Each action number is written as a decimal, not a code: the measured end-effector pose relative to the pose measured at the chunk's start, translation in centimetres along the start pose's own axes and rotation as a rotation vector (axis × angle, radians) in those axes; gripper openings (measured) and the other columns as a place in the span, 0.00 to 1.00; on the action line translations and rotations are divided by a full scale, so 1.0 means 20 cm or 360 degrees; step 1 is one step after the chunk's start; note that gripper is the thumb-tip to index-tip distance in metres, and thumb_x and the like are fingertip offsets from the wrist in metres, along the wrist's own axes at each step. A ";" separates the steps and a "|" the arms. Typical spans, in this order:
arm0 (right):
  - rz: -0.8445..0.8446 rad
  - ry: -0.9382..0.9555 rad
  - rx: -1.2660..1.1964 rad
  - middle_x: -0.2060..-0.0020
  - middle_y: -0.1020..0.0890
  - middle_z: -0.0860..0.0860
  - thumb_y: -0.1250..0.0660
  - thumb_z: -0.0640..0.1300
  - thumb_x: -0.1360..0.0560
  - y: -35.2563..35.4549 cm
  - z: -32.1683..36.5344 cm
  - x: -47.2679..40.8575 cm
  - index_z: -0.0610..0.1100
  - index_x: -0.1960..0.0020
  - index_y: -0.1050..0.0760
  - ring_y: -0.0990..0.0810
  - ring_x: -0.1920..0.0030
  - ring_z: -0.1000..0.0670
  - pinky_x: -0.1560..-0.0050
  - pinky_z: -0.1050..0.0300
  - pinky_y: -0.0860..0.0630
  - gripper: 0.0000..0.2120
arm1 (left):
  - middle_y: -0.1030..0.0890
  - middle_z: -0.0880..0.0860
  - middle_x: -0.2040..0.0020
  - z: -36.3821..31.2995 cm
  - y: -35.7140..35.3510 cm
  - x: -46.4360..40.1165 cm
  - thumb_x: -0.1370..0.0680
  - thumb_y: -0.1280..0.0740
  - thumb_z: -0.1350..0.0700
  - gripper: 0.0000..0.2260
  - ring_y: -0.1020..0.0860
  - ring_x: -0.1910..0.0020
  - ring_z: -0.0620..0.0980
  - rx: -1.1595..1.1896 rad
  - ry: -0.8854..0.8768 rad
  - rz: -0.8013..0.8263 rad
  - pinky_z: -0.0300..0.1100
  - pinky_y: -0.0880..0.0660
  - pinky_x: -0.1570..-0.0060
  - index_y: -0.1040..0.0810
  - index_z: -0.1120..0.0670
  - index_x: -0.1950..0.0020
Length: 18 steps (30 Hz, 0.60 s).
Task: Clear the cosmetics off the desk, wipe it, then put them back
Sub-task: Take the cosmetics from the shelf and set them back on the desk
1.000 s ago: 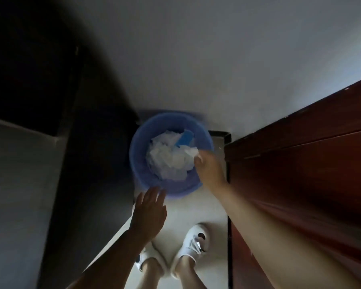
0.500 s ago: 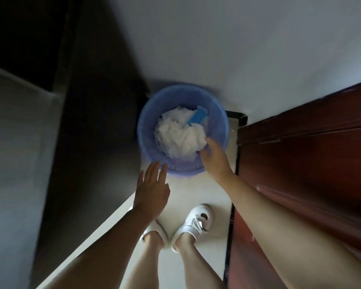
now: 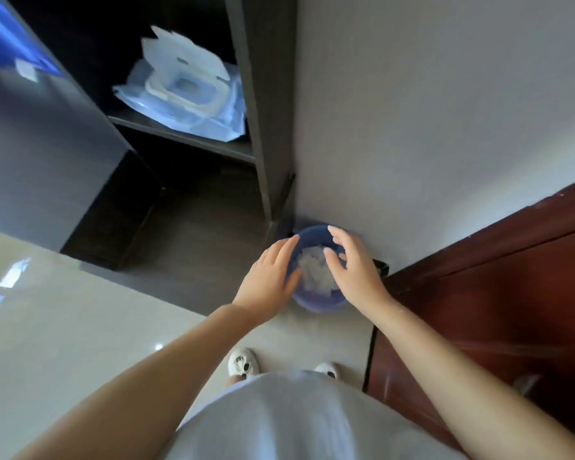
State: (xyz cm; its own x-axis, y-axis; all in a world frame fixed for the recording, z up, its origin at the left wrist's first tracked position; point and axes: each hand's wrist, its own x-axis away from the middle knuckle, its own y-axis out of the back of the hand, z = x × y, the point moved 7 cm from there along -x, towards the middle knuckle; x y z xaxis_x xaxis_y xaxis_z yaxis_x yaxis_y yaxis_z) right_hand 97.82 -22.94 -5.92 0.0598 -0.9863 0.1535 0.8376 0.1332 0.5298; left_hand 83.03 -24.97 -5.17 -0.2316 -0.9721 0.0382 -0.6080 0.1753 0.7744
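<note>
A blue round waste bin (image 3: 319,305) stands on the floor against the white wall, with crumpled white tissues (image 3: 314,272) inside. My left hand (image 3: 268,280) hovers over the bin's left rim, fingers spread and holding nothing. My right hand (image 3: 356,265) hangs above the right side of the bin, fingers apart and empty. No cosmetics or desk appear in view.
A dark shelf unit (image 3: 253,104) at the upper left holds an open pack of wet wipes (image 3: 183,91). A reddish-brown wooden door (image 3: 498,287) stands at the right. Pale tiled floor (image 3: 63,327) spreads at the left; my white shoes (image 3: 243,361) are below.
The view has pulled up and away from the bin, bringing the shelf and wipes pack into sight. My right hand has let go of the white tissue; both hands now hover above the bin.
</note>
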 end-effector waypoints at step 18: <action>-0.1131 0.1022 0.0059 0.42 0.26 0.51 0.42 0.42 0.24 -0.04 1.76 -0.02 0.40 0.38 0.28 0.29 0.39 0.59 0.36 0.69 0.35 0.16 | 0.31 0.46 0.37 0.11 1.81 -0.09 0.24 0.39 0.54 0.20 0.33 0.37 0.40 0.0433 -0.0729 -0.0839 0.37 0.33 0.38 0.35 0.53 0.32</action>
State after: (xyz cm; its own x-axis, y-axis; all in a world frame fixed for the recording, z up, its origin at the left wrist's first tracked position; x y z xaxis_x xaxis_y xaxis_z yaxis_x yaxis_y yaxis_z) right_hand 77.93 -19.28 22.99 -0.1600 -0.7013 -0.6947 0.7758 -0.5245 0.3507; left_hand 59.78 -16.61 21.42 -0.1146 -0.7861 -0.6073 -0.8785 -0.2053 0.4314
